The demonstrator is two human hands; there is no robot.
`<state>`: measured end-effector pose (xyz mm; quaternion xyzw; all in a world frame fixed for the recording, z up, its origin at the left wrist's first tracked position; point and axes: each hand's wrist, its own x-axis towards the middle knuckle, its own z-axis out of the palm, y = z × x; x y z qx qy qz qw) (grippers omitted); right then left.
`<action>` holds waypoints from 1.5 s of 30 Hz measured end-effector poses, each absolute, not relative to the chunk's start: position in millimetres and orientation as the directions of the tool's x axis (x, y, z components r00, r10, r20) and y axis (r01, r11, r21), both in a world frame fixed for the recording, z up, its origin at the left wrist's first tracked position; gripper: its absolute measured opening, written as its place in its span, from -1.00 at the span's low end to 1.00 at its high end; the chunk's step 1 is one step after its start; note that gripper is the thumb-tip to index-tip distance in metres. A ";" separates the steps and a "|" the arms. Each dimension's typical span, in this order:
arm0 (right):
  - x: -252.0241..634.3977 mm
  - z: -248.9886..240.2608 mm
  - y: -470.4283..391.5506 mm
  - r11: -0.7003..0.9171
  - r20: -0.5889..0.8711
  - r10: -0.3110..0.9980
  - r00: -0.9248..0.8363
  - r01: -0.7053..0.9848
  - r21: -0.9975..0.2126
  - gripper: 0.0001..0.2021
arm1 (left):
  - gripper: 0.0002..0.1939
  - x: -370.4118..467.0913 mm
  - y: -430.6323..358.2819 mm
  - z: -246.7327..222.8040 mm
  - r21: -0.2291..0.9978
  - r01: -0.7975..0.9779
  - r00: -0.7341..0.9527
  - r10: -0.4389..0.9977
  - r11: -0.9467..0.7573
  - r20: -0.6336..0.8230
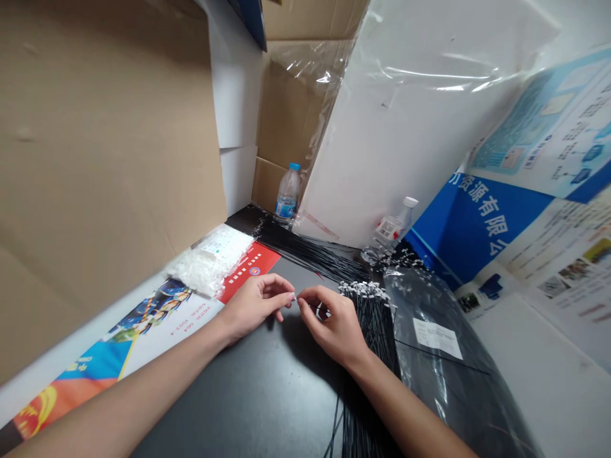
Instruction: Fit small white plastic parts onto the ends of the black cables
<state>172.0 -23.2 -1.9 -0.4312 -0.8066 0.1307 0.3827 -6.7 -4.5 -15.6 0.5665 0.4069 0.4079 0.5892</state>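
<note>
My left hand point(252, 306) and my right hand point(334, 324) meet over the dark table, thumb and fingers pinched on each side. Between their fingertips is a tiny pale piece point(294, 298), too small to name. Just right of my right hand lies a thick bundle of black wires point(370, 331) with white connectors point(363, 291) at the far end. My right forearm passes over part of this bundle. Left of my left hand is a clear bag of small white parts point(210, 257).
A second bundle of black wires point(310, 248) lies at the back. Two plastic bottles, one blue-capped point(287, 194) and one white-capped point(394, 222), stand behind. A large clear bag point(443, 381) sits at right, cardboard point(105, 159) rises at left, and a printed sheet point(157, 324) covers the left edge.
</note>
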 end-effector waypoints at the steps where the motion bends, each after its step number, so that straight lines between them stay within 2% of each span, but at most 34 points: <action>1: 171.6 -1.9 -23.6 0.595 0.500 0.795 -0.343 0.597 -0.538 -0.88 | -0.80 -6.8 -4.6 -16.7 1.000 -0.020 0.334 0.943 0.017 -0.009; 6: 169.7 -4.3 -25.0 0.571 0.453 0.816 -0.358 0.618 -0.540 -0.87 | -0.84 -8.5 -5.5 -18.7 1.000 0.011 0.326 0.945 -0.006 0.002; 12: 168.8 -5.7 -24.5 0.551 0.448 0.828 -0.337 0.637 -0.539 -0.86 | -0.80 -9.4 -6.4 -13.4 0.998 0.070 0.315 0.949 -0.004 -0.018; 20: 169.5 -6.2 -24.7 0.546 0.430 0.833 -0.348 0.641 -0.540 -0.87 | -0.86 -9.4 -7.4 -12.7 0.985 0.151 0.287 0.957 -0.087 0.040; 24: 170.3 -8.3 -23.8 0.542 0.407 0.838 -0.363 0.643 -0.542 -0.86 | -0.71 -9.5 -7.7 -15.4 0.985 0.158 0.302 0.953 -0.073 0.023; 29: 168.9 -11.7 -23.4 0.525 0.383 0.849 -0.364 0.653 -0.545 -0.87 | -0.78 -7.8 -9.1 -16.5 0.923 0.283 0.355 0.922 -0.261 0.152; 32: 167.9 -12.8 -24.0 0.525 0.375 0.850 -0.369 0.647 -0.553 -0.87 | -0.78 -6.1 -10.1 -16.5 0.888 0.360 0.342 0.926 -0.288 0.161; 39: 169.8 -11.2 -24.7 0.528 0.427 0.843 -0.328 0.658 -0.537 -0.88 | -0.77 -7.5 -6.6 -22.0 0.971 0.210 0.290 0.956 -0.113 0.049; 45: 169.9 -11.7 -24.9 0.545 0.451 0.829 -0.331 0.660 -0.517 -0.90 | -0.84 -6.0 -8.0 -11.7 0.998 0.058 0.246 0.969 0.007 -0.021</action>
